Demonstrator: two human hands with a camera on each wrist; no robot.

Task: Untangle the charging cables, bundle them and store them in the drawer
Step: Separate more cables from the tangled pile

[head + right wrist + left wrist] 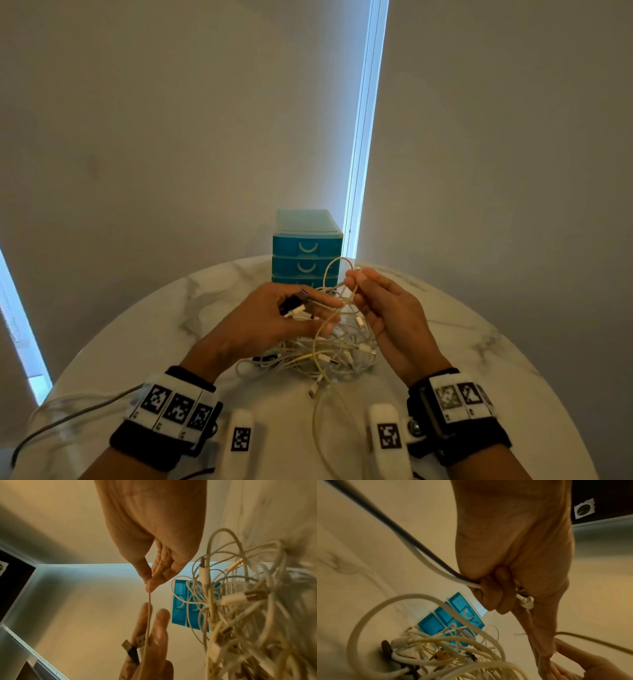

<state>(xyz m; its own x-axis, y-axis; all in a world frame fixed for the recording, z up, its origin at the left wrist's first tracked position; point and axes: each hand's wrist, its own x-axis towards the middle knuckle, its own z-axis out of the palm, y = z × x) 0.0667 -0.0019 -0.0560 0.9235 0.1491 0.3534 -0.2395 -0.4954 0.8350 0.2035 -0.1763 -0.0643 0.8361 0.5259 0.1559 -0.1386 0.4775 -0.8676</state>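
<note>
head: two hands (pixel 270 315) (pixel 387 308), one cable tangle (pixel 329 359), three drawers (pixel 307 261).

Cables: tangled heap of white and cream charging cables (pixel 329 359), USB plugs protruding, on table centre; one cream strand (pixel 334 274) looped upward.
Drawer unit: teal, stacked drawers (pixel 307 255) shut, upright at 12 o'clock behind heap.

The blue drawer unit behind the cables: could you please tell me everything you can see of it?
The blue drawer unit is a small translucent teal plastic chest with a paler lid and stacked drawers, each with a pale curved handle, all shut. It stands upright at the far edge of the marble table, beyond the cable tangle. Raised cable loops hide its lowest front.
</note>
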